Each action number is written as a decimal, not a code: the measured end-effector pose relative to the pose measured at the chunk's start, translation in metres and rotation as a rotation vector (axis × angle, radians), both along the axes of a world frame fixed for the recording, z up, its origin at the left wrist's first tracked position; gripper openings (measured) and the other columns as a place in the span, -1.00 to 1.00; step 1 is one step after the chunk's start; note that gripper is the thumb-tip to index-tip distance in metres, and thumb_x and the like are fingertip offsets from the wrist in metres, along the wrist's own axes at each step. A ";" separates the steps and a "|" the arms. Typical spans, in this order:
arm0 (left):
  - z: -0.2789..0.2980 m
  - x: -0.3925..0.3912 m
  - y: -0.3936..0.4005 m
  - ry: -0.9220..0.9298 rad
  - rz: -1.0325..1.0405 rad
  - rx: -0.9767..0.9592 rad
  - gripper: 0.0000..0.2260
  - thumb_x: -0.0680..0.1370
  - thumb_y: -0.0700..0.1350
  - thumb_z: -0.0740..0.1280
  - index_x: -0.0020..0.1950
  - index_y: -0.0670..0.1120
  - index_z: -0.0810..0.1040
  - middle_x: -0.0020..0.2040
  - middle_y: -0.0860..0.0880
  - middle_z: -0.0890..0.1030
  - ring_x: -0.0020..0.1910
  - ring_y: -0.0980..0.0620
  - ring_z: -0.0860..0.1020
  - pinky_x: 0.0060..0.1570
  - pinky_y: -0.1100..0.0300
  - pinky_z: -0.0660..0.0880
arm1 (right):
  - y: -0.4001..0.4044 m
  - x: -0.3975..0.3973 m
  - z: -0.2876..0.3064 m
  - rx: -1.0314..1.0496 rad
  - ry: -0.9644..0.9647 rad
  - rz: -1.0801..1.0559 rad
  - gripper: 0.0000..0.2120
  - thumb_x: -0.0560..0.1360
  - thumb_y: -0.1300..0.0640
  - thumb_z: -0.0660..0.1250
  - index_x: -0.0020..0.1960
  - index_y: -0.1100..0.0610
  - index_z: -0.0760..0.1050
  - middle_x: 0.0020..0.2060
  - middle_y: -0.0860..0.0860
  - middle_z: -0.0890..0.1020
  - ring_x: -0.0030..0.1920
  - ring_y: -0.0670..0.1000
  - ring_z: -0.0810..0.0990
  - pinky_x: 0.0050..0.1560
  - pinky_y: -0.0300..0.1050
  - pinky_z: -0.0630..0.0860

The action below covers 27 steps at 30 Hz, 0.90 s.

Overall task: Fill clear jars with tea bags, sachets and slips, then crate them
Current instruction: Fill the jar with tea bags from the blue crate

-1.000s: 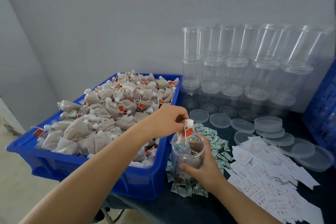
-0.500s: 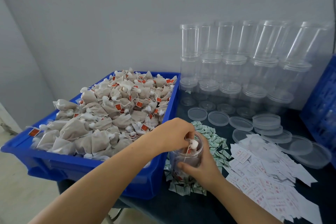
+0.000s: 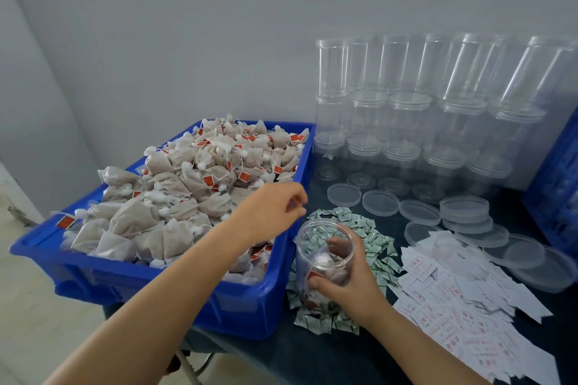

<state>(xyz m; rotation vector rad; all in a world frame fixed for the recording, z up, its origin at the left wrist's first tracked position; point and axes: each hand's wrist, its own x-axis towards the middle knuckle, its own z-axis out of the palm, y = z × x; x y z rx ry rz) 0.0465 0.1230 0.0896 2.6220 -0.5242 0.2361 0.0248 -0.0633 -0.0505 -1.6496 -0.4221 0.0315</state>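
Clear plastic jar (image 3: 323,259) upright on the dark surface (image 3: 312,359), long axis vertical, mouth up, standing on the green-white sachets (image 3: 369,228) just right of the blue bin (image 3: 237,309). Gripped by right hand (image 3: 353,284), thumb on near wall, fingers curled round far side. Few tea bags (image 3: 325,275) inside at the bottom. Left hand (image 3: 269,212) now lifted clear of the jar mouth, above the bin's right edge, fingers loosely curled, holding nothing; half a second ago fingertips down in the mouth with a tagged bag. Bin heaped with tea bags. Slips (image 3: 463,300) spread right of the jar. Empty jars (image 3: 406,122) stacked behind, lids (image 3: 419,212) loose in front.
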 end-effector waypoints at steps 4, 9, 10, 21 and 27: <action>-0.012 0.010 0.025 0.042 0.140 0.026 -0.87 0.57 -0.16 0.29 0.10 -0.09 0.54 0.02 0.02 0.60 -0.05 0.12 0.54 -0.07 0.34 0.45 | 0.000 0.001 -0.001 -0.003 -0.001 -0.007 -0.07 0.25 0.07 0.61 0.38 -0.39 0.14 0.30 -0.07 0.40 0.19 -0.33 0.50 0.06 -0.35 0.54; -0.021 0.015 0.041 0.201 0.187 0.288 -0.77 0.53 -0.08 0.36 0.16 -0.09 0.51 0.07 -0.03 0.57 -0.03 0.04 0.52 -0.01 0.14 0.50 | -0.001 0.001 -0.002 -0.020 -0.012 -0.011 -0.08 0.26 0.07 0.61 0.39 -0.38 0.14 0.30 -0.07 0.40 0.19 -0.36 0.48 0.04 -0.43 0.51; -0.021 0.014 0.043 0.267 0.176 0.348 -0.75 0.51 -0.03 0.39 0.14 -0.07 0.51 0.03 0.00 0.56 -0.06 0.06 0.50 -0.06 0.17 0.48 | -0.001 0.001 -0.001 -0.023 -0.013 -0.015 -0.08 0.25 0.05 0.60 0.39 -0.38 0.14 0.30 -0.07 0.40 0.19 -0.36 0.49 0.03 -0.42 0.51; -0.007 -0.012 0.041 0.662 0.231 0.661 -0.71 0.52 -0.01 0.36 0.14 -0.17 0.59 -0.08 -0.11 0.66 -0.33 0.03 0.52 -0.44 0.27 0.35 | -0.002 0.001 -0.001 -0.035 -0.022 -0.012 -0.08 0.22 0.00 0.61 0.34 -0.49 0.14 0.29 -0.12 0.40 0.16 -0.36 0.52 -0.02 -0.38 0.56; -0.011 -0.009 0.046 0.339 0.188 0.783 -0.76 0.58 -0.21 0.24 0.23 -0.06 0.53 0.19 -0.07 0.55 0.09 -0.06 0.53 -0.07 0.19 0.40 | -0.003 0.001 -0.001 -0.030 -0.015 0.003 -0.08 0.28 0.09 0.61 0.38 -0.40 0.13 0.31 -0.10 0.39 0.15 -0.37 0.52 -0.03 -0.39 0.55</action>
